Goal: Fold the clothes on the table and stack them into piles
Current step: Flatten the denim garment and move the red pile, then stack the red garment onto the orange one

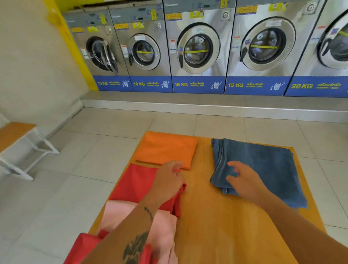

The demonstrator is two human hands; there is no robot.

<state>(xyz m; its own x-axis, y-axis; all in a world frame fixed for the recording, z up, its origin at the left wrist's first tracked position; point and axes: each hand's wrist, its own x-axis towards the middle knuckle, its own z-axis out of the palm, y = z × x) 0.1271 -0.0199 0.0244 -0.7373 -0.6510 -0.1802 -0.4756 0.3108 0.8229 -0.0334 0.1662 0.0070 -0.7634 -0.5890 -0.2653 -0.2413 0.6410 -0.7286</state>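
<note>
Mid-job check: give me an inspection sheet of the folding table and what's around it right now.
Surface: wooden table, middle bare.
Job's things: folded orange garment at far left; red garment nearer, beside it; pink garment nearest, partly under the left arm; folded blue jeans on the right.
Clutter: nothing seen.
Hands: left hand rests on the red garment's edge, grip unclear; right hand open, fingers spread on the jeans' left edge.
Cables: nothing seen.
Surroundings: row of washing machines ahead, one door ajar at far left; bench at left; tiled floor.
</note>
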